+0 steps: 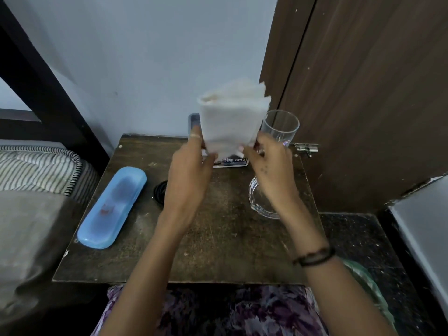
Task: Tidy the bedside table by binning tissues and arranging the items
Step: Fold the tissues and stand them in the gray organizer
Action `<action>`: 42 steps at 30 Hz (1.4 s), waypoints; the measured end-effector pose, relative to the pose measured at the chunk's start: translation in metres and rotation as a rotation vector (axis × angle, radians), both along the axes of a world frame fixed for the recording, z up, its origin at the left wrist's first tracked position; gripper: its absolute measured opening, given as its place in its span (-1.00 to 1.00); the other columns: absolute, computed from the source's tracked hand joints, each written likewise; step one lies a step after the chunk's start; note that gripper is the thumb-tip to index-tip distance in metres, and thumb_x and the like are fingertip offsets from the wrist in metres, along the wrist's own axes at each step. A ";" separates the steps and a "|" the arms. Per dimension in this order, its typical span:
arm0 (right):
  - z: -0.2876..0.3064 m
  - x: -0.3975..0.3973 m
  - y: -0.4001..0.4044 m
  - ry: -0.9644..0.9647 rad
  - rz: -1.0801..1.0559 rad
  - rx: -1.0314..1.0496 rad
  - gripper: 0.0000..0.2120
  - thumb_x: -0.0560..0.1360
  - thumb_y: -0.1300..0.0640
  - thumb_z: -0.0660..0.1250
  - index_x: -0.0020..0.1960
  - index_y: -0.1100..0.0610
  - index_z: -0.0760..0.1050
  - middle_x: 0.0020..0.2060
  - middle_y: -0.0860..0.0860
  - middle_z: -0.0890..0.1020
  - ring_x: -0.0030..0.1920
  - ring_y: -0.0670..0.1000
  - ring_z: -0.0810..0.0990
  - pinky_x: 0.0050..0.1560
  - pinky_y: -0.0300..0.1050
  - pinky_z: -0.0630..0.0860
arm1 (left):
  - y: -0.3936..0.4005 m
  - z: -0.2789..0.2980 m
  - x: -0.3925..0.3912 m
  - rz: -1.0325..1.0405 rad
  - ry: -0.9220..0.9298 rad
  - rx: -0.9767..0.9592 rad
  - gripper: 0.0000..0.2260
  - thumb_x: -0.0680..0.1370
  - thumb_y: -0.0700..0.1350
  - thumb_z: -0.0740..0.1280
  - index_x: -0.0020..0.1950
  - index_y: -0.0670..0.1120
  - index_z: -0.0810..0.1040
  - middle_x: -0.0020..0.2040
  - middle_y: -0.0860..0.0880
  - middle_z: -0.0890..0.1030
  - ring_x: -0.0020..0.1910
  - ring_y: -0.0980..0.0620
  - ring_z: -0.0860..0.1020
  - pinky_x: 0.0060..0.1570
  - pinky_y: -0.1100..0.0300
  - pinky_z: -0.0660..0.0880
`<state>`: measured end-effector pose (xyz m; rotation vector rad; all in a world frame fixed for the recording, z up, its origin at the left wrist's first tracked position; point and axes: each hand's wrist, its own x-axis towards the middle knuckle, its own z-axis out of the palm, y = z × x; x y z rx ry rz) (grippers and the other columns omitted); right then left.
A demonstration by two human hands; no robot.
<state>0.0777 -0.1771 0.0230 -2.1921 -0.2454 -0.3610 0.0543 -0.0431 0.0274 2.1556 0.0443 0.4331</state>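
A folded stack of white tissues (231,120) is held upright above the back of the dark wooden bedside table (218,251). My left hand (191,170) pinches its lower left edge and my right hand (269,168) pinches its lower right corner. A blue plastic case (112,207) lies on the table's left side. A clear drinking glass (282,127) stands at the back right. Partly behind my right wrist sits a clear glass dish (260,202). A flat printed item (232,162) lies under the tissues, mostly hidden.
A black coiled band (160,191) lies by my left wrist. A striped mattress (41,170) and pillow border the table's left. A brown wooden door (363,93) with a metal latch (306,148) stands to the right. The pale wall is behind.
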 end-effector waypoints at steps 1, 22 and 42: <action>0.004 0.014 0.002 -0.028 0.007 -0.015 -0.82 0.52 0.23 0.31 0.09 0.23 0.58 -0.07 0.09 0.64 -0.14 -0.04 0.52 -0.23 -0.50 0.36 | 0.000 0.002 0.014 -0.001 -0.035 0.011 -0.68 0.49 -0.28 0.32 0.22 -0.13 0.38 0.01 0.00 0.57 -0.02 0.00 0.52 -0.21 0.30 0.31; -0.026 0.058 0.018 -0.053 -0.125 -0.597 -0.84 0.44 0.25 0.35 -0.01 0.30 0.58 0.20 0.17 0.43 0.13 0.17 0.44 0.07 -0.02 0.32 | 0.011 -0.035 0.074 0.094 0.076 0.559 -0.85 0.44 -0.24 0.33 -0.03 -0.27 0.54 0.21 -0.21 0.44 0.21 -0.21 0.34 0.00 -0.05 0.40; -0.028 0.068 0.017 0.070 -0.081 -0.091 -0.73 0.47 0.13 0.28 0.13 0.21 0.48 -0.03 0.04 0.46 -0.05 0.04 0.50 -0.19 -0.18 0.40 | 0.021 -0.038 0.077 0.004 0.048 0.065 -0.81 0.50 -0.06 0.30 0.06 -0.11 0.46 0.05 -0.09 0.57 0.15 -0.12 0.45 -0.05 0.04 0.44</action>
